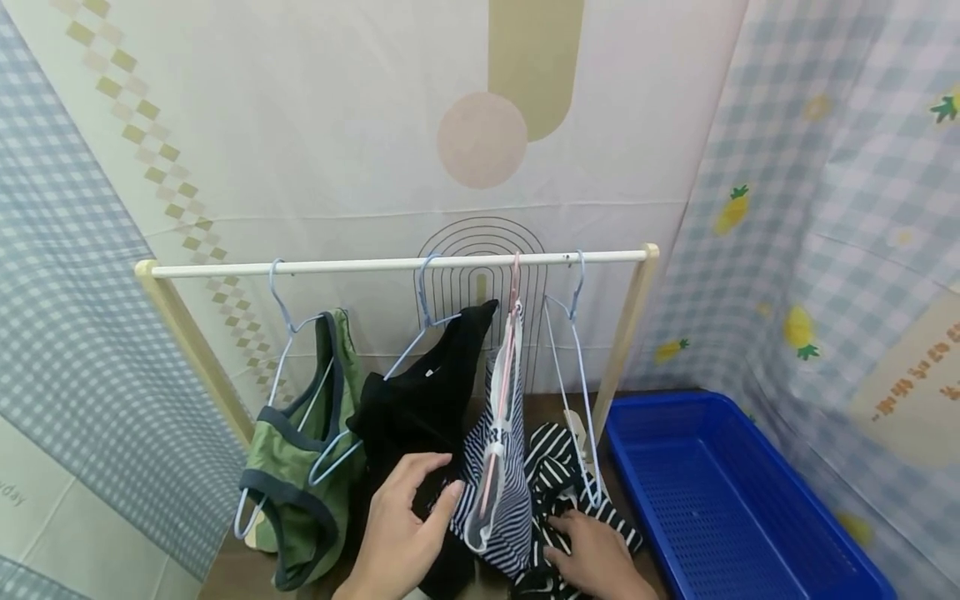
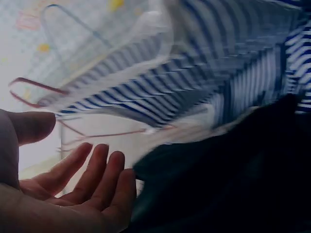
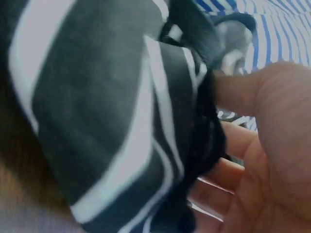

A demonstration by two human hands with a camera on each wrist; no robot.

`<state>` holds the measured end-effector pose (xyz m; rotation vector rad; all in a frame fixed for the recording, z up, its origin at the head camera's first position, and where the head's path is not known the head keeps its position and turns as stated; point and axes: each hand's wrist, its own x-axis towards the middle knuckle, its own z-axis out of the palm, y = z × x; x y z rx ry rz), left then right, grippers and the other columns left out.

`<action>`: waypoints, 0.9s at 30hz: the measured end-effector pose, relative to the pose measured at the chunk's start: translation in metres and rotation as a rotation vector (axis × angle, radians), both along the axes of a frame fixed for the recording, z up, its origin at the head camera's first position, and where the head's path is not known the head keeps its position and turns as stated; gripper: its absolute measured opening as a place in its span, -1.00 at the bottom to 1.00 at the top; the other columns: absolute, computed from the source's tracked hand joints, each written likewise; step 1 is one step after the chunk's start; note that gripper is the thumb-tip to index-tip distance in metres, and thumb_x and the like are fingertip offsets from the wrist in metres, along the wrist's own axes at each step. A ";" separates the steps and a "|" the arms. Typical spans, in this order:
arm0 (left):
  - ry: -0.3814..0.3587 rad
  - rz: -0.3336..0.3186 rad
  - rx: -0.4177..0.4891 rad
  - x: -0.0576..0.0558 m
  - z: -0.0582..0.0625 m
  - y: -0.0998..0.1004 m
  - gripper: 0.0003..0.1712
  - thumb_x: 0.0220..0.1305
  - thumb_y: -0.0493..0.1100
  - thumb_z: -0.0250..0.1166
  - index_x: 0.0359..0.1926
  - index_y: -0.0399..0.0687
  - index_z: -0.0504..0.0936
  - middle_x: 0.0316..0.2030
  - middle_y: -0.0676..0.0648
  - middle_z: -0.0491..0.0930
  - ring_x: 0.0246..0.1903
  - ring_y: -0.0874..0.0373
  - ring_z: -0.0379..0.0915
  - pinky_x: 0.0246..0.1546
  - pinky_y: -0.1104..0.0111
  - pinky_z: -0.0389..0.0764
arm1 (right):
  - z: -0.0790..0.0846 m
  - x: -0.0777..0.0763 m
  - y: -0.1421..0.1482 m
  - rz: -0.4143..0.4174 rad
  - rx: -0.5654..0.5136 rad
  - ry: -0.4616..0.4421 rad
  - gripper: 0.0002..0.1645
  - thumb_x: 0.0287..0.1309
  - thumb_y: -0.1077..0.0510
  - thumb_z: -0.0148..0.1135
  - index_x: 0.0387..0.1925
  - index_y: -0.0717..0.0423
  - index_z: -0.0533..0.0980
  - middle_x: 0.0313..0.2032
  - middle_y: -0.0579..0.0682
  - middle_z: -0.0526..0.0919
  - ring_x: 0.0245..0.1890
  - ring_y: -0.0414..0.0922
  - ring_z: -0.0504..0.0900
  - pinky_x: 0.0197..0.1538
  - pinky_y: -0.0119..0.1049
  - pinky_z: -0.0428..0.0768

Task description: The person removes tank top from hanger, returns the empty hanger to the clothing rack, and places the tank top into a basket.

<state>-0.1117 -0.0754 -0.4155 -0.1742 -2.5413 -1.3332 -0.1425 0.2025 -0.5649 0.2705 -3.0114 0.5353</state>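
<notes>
My left hand (image 1: 401,529) hovers between the black garment (image 1: 408,408) and the blue-and-white striped garment (image 1: 498,467), thumb and fingers apart with nothing between them. The blue-striped garment, with a white edge, hangs on a pink hanger (image 1: 515,279). To its right, my right hand (image 1: 592,550) grips a crumpled black-and-white striped garment (image 1: 555,454) lying low under the rack. In the right wrist view, thumb and fingers (image 3: 233,94) close on a fold of this cloth (image 3: 112,107); some fingertips are hidden. Just above hangs a bare light-blue hanger (image 1: 577,333).
A white rail (image 1: 360,266) on pale wooden posts carries the hangers. At the left, a green garment (image 1: 300,475) with dark trim hangs from a blue hanger (image 1: 281,300). A blue plastic basket (image 1: 720,467) stands right of the rack. Patterned cloth (image 1: 337,125) covers the walls.
</notes>
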 end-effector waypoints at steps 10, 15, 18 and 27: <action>-0.069 -0.012 0.014 -0.003 -0.025 -0.004 -0.71 0.41 -0.04 0.45 0.12 0.25 0.72 0.07 0.24 0.67 0.17 0.24 0.62 0.25 0.07 0.66 | 0.001 0.002 0.002 0.014 -0.054 -0.077 -0.30 -0.19 -0.03 0.68 0.10 0.03 0.74 0.08 0.04 0.77 0.07 0.11 0.76 0.00 0.19 0.71; -0.029 -0.043 -0.004 -0.002 -0.025 -0.002 -0.69 0.39 -0.06 0.47 0.11 0.24 0.72 0.06 0.26 0.66 0.16 0.24 0.63 0.24 0.10 0.66 | 0.000 0.001 0.002 0.009 -0.056 -0.070 -0.35 -0.18 0.05 0.66 0.08 0.03 0.75 0.06 0.02 0.77 0.05 0.11 0.76 -0.06 0.16 0.71; -0.021 -0.049 -0.019 -0.001 -0.025 -0.002 -0.69 0.38 -0.08 0.47 0.11 0.22 0.72 0.05 0.25 0.66 0.15 0.22 0.64 0.23 0.10 0.67 | -0.001 0.002 0.002 0.010 -0.060 -0.067 -0.38 -0.16 0.09 0.64 0.07 0.04 0.75 0.05 0.02 0.77 0.05 0.11 0.77 -0.07 0.14 0.71; -0.043 -0.079 -0.054 0.002 -0.025 0.000 -0.70 0.40 -0.04 0.45 0.11 0.20 0.71 0.06 0.21 0.66 0.10 0.24 0.63 0.20 0.14 0.70 | -0.002 0.002 0.001 0.000 -0.059 -0.047 -0.45 -0.12 0.18 0.60 0.03 0.04 0.76 0.01 -0.01 0.77 0.01 0.08 0.78 -0.06 0.10 0.72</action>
